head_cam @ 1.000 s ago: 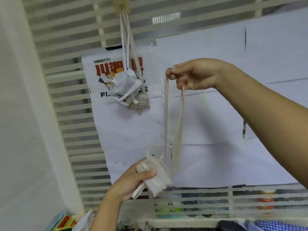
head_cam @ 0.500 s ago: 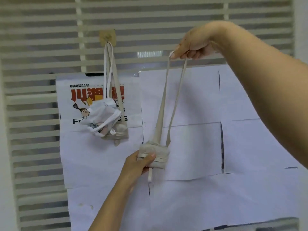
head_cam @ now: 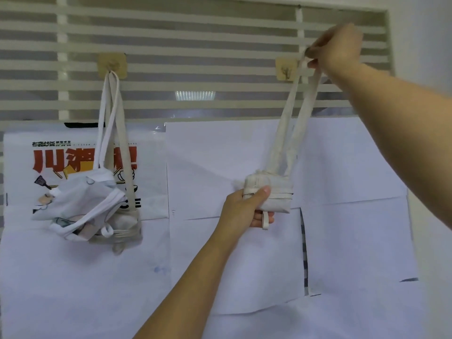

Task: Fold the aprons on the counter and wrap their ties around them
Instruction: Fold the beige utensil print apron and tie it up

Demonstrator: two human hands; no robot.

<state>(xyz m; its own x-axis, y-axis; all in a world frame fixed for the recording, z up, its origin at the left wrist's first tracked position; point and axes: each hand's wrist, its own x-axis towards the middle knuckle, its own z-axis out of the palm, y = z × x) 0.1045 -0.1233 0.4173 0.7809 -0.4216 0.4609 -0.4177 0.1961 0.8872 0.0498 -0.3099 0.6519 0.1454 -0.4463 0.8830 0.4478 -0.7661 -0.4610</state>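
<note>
A beige apron, folded into a small bundle (head_cam: 274, 194) with ties wrapped around it, hangs in the air against the wall. My left hand (head_cam: 244, 211) grips the bundle from below left. Its neck loop (head_cam: 293, 113) runs up to my right hand (head_cam: 335, 50), which pinches the top of the loop just right of a wooden wall hook (head_cam: 285, 69). Two other folded aprons, a white one (head_cam: 80, 204) and a beige one (head_cam: 122, 228), hang by their loops from a second wooden hook (head_cam: 112, 64) on the left.
A slatted white blind (head_cam: 195, 45) covers the window behind the hooks. White paper sheets (head_cam: 220, 155) and a poster with red characters (head_cam: 49, 162) are taped across the wall below it.
Both hands rose and shifted right with the beige bundle. My right hand carried the loop up to the right-hand hook; the view tilted upward, so the counter is out of sight.
</note>
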